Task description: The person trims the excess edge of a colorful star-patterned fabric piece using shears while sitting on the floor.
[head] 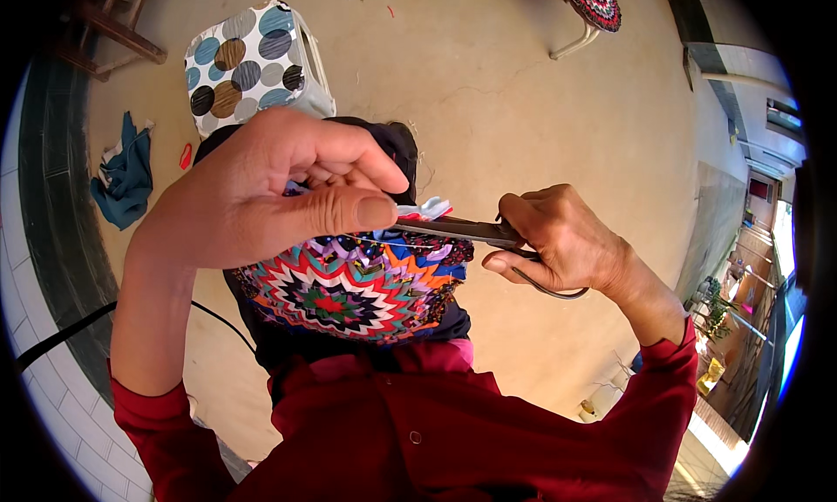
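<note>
A round patchwork mat (pixel 332 304) with zigzag rings of folded cloth rests on my lap. Over its far side is my left hand (pixel 268 188), its fingers curled and its thumb by the scissor blades. White and red cloth strips (pixel 428 209) stick out from behind the left thumb and seem pinched there; the grip itself is partly hidden. My right hand (pixel 556 237) holds dark metal scissors (pixel 458 228) by the handle loops. Their blades point left, under the strips, with the tips hidden at my left thumb. A pale thread (pixel 386 242) runs across the mat's far edge.
Beyond my knees stands a stool with a dotted cover (pixel 245 64). Teal cloth (pixel 124 175) and a red scrap (pixel 186 155) lie on the floor at left. A wooden frame (pixel 124 31) stands upper left, and a chair with a patterned round mat (pixel 592 1) upper right. A black cable (pixel 72 335) runs at left.
</note>
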`<state>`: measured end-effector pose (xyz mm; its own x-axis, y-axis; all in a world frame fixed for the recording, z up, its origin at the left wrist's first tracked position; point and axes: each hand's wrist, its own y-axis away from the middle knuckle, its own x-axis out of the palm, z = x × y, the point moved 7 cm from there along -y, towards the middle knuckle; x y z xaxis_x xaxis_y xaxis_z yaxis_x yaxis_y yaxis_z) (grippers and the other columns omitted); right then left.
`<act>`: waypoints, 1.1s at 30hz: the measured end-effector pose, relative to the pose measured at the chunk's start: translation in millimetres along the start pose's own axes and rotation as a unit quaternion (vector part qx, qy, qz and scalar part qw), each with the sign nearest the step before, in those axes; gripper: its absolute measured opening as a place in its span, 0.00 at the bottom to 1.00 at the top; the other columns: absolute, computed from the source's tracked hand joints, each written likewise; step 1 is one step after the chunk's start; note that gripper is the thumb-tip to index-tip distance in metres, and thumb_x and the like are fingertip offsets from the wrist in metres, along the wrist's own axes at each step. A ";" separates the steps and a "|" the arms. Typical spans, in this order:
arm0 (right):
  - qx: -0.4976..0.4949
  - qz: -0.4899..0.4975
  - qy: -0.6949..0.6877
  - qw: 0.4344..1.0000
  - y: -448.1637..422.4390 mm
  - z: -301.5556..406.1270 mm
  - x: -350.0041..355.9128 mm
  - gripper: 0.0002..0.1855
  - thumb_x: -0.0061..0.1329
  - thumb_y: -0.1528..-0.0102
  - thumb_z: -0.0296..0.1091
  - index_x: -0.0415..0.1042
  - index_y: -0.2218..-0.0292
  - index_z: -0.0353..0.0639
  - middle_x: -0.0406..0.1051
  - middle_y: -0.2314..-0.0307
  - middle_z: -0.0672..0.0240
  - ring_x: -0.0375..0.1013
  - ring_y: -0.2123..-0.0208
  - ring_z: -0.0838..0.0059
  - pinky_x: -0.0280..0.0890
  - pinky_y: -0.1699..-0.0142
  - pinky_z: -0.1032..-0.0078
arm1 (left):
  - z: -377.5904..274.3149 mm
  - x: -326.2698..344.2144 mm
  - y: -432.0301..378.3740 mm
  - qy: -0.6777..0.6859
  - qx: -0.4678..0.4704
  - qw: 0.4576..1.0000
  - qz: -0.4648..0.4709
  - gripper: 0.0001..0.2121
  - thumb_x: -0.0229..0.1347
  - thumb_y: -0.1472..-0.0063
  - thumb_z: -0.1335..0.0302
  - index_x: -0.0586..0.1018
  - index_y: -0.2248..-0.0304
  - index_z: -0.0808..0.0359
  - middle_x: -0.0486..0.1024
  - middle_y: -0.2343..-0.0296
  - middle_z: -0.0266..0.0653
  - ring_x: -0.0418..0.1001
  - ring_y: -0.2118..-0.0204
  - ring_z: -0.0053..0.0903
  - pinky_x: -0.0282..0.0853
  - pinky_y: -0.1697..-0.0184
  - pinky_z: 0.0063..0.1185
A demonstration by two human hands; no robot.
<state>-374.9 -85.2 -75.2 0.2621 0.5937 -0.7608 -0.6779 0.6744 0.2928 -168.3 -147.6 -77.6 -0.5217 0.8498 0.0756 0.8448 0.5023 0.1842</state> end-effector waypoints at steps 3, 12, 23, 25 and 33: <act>0.005 0.000 0.001 1.000 1.3 1.3 0.7 0.28 0.54 0.43 0.56 0.65 0.78 0.37 0.60 0.92 0.60 0.65 0.88 0.55 0.59 0.80 0.64 | -0.1 1.6 0.9 -0.015 0.028 0.999 -0.021 0.16 0.62 0.39 0.67 0.80 0.58 0.73 0.80 0.71 0.40 0.76 0.68 0.17 0.70 0.63 0.17; -0.008 0.023 -0.047 0.999 6.3 0.7 -1.6 0.30 0.54 0.44 0.60 0.65 0.76 0.37 0.60 0.90 0.61 0.65 0.85 0.54 0.60 0.76 0.63 | 8.3 -3.3 0.5 0.017 -0.031 0.999 -0.021 0.18 0.57 0.36 0.65 0.79 0.57 0.75 0.81 0.65 0.43 0.79 0.61 0.24 0.72 0.55 0.21; -0.009 -0.044 0.066 0.997 17.5 2.4 -10.3 0.31 0.55 0.47 0.63 0.64 0.75 0.39 0.58 0.88 0.65 0.63 0.84 0.60 0.59 0.75 0.67 | 5.4 -3.9 2.7 -0.011 -0.054 0.998 -0.025 0.25 0.58 0.37 0.57 0.80 0.56 0.76 0.80 0.65 0.47 0.79 0.61 0.26 0.72 0.55 0.21; -0.006 -0.049 0.063 0.997 19.9 2.7 -9.6 0.31 0.55 0.47 0.63 0.65 0.75 0.39 0.59 0.88 0.65 0.63 0.84 0.60 0.59 0.75 0.67 | 6.5 -4.7 4.5 -0.004 -0.053 0.998 -0.031 0.26 0.59 0.39 0.56 0.79 0.55 0.76 0.80 0.65 0.47 0.79 0.62 0.25 0.71 0.57 0.20; -0.015 -0.058 0.075 0.995 22.4 5.0 -12.2 0.32 0.55 0.48 0.64 0.66 0.75 0.39 0.58 0.88 0.66 0.62 0.84 0.61 0.59 0.74 0.68 | 5.5 -4.4 5.8 0.000 -0.066 0.997 -0.043 0.29 0.63 0.43 0.55 0.79 0.55 0.77 0.80 0.65 0.46 0.79 0.62 0.25 0.70 0.58 0.19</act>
<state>-389.8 -75.1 -56.5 0.2361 0.4384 -0.8672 -0.6697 0.7201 0.1817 -160.4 -147.5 -82.2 -0.5919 0.8042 0.0548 0.7741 0.5482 0.3167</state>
